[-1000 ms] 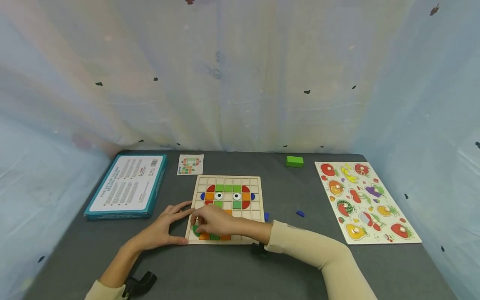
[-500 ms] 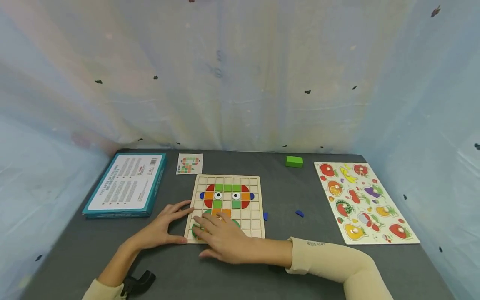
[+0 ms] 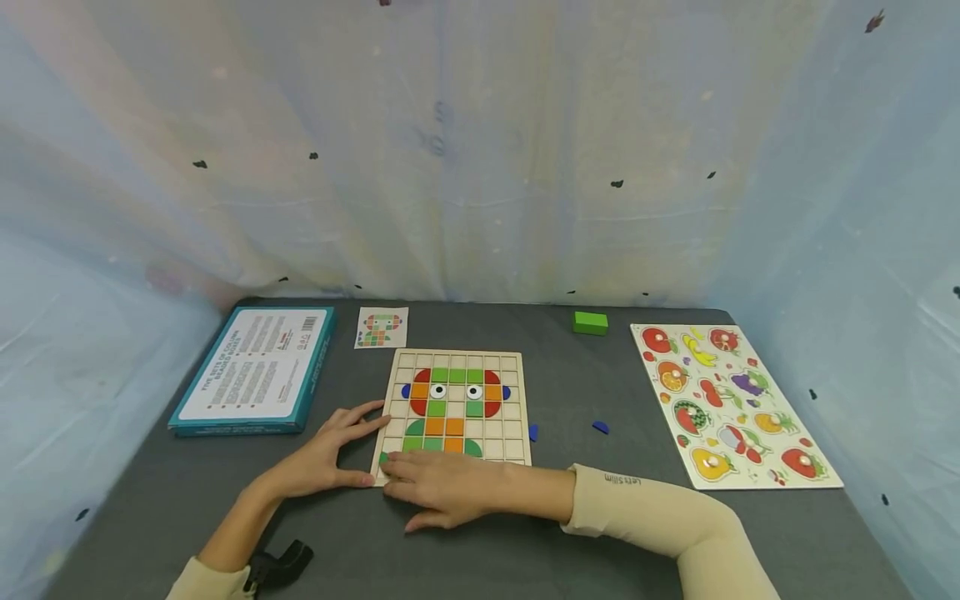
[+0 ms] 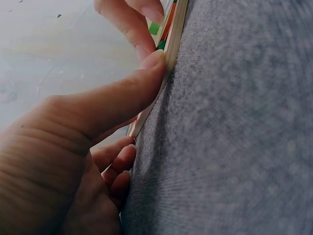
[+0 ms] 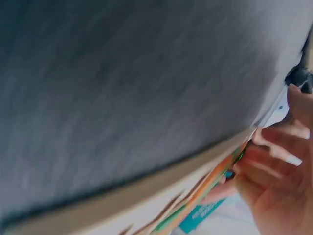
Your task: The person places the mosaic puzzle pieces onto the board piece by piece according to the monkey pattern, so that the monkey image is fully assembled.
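A wooden grid board (image 3: 510, 429) carries colored tiles forming a face, with two eye tiles (image 3: 475, 392), red rounded corners (image 3: 492, 408) and orange squares (image 3: 454, 427) below. My left hand (image 3: 318, 458) touches the board's left side with spread fingers; in the left wrist view its thumb (image 4: 146, 68) presses the board's edge near the corner. My right hand (image 3: 450, 483) lies with fingers extended over the board's near-left rows, hiding the tiles beneath. A bit of a green tile (image 3: 384, 457) shows beyond its fingertips.
Two blue half-round tiles, one (image 3: 533, 432) at the board's right edge and one (image 3: 601, 427) farther right, lie on the grey table (image 3: 600, 542). A pattern card (image 3: 381, 327), teal box (image 3: 251, 367), green block (image 3: 590, 323) and fruit puzzle board (image 3: 735, 408) stand around.
My right hand has gone from bent fingers at a green tile in the near-left corner to extended fingers, then slid nearer the board's front edge. The left hand stays in place.
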Action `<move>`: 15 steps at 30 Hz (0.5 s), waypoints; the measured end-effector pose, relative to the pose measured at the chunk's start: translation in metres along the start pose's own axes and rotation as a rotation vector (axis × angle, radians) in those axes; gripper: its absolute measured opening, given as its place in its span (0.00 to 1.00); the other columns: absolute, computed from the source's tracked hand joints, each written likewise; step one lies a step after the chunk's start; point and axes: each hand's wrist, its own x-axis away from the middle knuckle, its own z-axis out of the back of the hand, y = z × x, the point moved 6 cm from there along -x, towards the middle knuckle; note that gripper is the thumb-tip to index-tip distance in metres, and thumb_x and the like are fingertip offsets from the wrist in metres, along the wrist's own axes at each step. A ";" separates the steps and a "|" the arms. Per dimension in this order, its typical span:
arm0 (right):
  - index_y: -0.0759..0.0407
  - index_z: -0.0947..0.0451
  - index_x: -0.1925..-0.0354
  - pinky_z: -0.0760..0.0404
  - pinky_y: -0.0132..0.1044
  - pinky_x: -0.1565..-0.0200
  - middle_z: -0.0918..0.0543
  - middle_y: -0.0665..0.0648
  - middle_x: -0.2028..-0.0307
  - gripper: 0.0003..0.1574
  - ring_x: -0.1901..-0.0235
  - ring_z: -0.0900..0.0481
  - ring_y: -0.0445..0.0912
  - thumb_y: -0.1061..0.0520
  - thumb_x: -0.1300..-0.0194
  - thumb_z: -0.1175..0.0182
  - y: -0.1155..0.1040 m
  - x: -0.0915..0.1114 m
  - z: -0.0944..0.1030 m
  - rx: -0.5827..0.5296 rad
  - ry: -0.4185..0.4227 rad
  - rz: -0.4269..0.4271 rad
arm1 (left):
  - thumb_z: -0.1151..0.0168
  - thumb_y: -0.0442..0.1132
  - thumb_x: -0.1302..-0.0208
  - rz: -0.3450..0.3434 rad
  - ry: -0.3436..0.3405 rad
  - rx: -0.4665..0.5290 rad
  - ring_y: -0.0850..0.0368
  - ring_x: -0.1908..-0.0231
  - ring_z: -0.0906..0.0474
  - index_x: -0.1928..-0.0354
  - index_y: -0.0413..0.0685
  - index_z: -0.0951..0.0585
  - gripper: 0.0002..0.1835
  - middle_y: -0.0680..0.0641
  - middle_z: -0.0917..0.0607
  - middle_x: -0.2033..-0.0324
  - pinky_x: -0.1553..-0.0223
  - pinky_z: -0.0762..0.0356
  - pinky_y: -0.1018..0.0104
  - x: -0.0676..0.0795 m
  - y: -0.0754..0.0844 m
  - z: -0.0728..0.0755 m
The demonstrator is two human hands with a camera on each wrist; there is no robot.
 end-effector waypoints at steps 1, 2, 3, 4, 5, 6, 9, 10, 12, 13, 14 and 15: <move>0.56 0.30 0.31 0.50 0.33 0.29 0.32 0.58 0.31 0.37 0.28 0.40 0.48 0.36 0.26 0.47 0.001 0.000 0.001 0.003 0.003 0.012 | 0.26 0.55 0.43 0.003 -0.001 0.003 0.43 0.34 0.44 0.26 0.49 0.34 0.46 0.40 0.43 0.25 0.44 0.39 0.31 0.000 0.000 0.000; 0.56 0.31 0.30 0.50 0.33 0.29 0.32 0.58 0.30 0.37 0.28 0.40 0.48 0.36 0.27 0.47 0.001 0.000 0.001 0.012 0.004 0.021 | 0.26 0.55 0.44 0.004 -0.004 0.004 0.43 0.34 0.44 0.26 0.49 0.34 0.46 0.40 0.44 0.25 0.44 0.39 0.31 0.000 0.000 0.000; 0.57 0.34 0.28 0.50 0.33 0.29 0.34 0.59 0.29 0.40 0.27 0.41 0.48 0.36 0.27 0.47 0.002 -0.001 0.000 0.017 -0.002 0.026 | 0.26 0.55 0.43 0.000 -0.005 0.002 0.43 0.34 0.44 0.26 0.49 0.34 0.46 0.40 0.44 0.25 0.45 0.39 0.31 0.001 0.000 0.000; 0.58 0.37 0.26 0.51 0.33 0.29 0.36 0.60 0.28 0.42 0.27 0.42 0.48 0.36 0.27 0.47 0.002 -0.001 0.000 0.020 -0.010 0.024 | 0.26 0.55 0.43 -0.003 -0.005 0.003 0.42 0.34 0.44 0.26 0.48 0.34 0.46 0.39 0.44 0.25 0.45 0.39 0.30 0.001 0.000 0.000; 0.58 0.40 0.25 0.51 0.33 0.29 0.37 0.60 0.27 0.44 0.27 0.43 0.48 0.35 0.27 0.48 0.001 -0.001 0.000 0.026 -0.019 0.021 | 0.26 0.54 0.43 -0.004 -0.005 0.004 0.42 0.34 0.45 0.26 0.48 0.34 0.46 0.39 0.44 0.25 0.45 0.39 0.30 0.001 0.000 0.000; 0.58 0.43 0.23 0.51 0.33 0.29 0.39 0.60 0.26 0.46 0.26 0.44 0.49 0.34 0.27 0.49 0.001 -0.002 -0.001 0.038 -0.031 0.015 | 0.26 0.54 0.43 -0.010 -0.003 0.000 0.41 0.34 0.44 0.26 0.47 0.34 0.46 0.39 0.44 0.25 0.45 0.39 0.30 0.001 0.001 0.000; 0.58 0.48 0.22 0.52 0.34 0.28 0.42 0.59 0.25 0.49 0.25 0.46 0.49 0.32 0.27 0.51 -0.001 -0.002 -0.002 0.060 -0.061 0.004 | 0.26 0.53 0.43 -0.015 0.003 0.001 0.41 0.34 0.44 0.26 0.47 0.33 0.46 0.38 0.43 0.25 0.45 0.39 0.29 0.001 0.001 0.001; 0.58 0.48 0.22 0.52 0.34 0.28 0.41 0.59 0.25 0.49 0.25 0.46 0.49 0.32 0.27 0.51 -0.001 -0.001 -0.002 0.060 -0.063 0.003 | 0.26 0.54 0.43 -0.010 0.004 0.001 0.42 0.34 0.44 0.26 0.48 0.33 0.46 0.39 0.43 0.25 0.45 0.39 0.29 0.001 0.001 0.001; 0.58 0.45 0.23 0.53 0.33 0.28 0.40 0.58 0.25 0.47 0.25 0.46 0.49 0.34 0.27 0.49 0.000 0.001 -0.002 0.030 -0.063 0.007 | 0.26 0.55 0.43 -0.005 0.005 -0.006 0.42 0.34 0.44 0.26 0.48 0.33 0.46 0.39 0.43 0.25 0.45 0.39 0.29 0.001 0.000 0.000; 0.58 0.44 0.23 0.53 0.33 0.28 0.41 0.57 0.25 0.46 0.25 0.47 0.48 0.34 0.27 0.48 0.001 0.003 -0.003 0.007 -0.061 0.011 | 0.26 0.55 0.43 -0.005 0.005 -0.007 0.42 0.34 0.44 0.26 0.48 0.33 0.46 0.39 0.43 0.25 0.45 0.39 0.29 0.001 0.000 0.000; 0.58 0.43 0.23 0.53 0.32 0.29 0.41 0.57 0.25 0.45 0.25 0.47 0.48 0.36 0.27 0.47 0.002 0.005 -0.003 -0.034 -0.057 0.015 | 0.26 0.55 0.43 -0.003 0.003 -0.006 0.42 0.34 0.44 0.26 0.49 0.33 0.46 0.40 0.43 0.25 0.45 0.39 0.29 0.001 0.000 0.000; 0.58 0.42 0.24 0.53 0.32 0.29 0.41 0.57 0.25 0.44 0.25 0.48 0.48 0.37 0.27 0.46 0.003 0.006 -0.004 -0.070 -0.055 0.017 | 0.26 0.55 0.43 -0.004 0.003 -0.007 0.41 0.34 0.44 0.26 0.48 0.33 0.46 0.39 0.43 0.25 0.45 0.39 0.29 0.000 0.000 0.000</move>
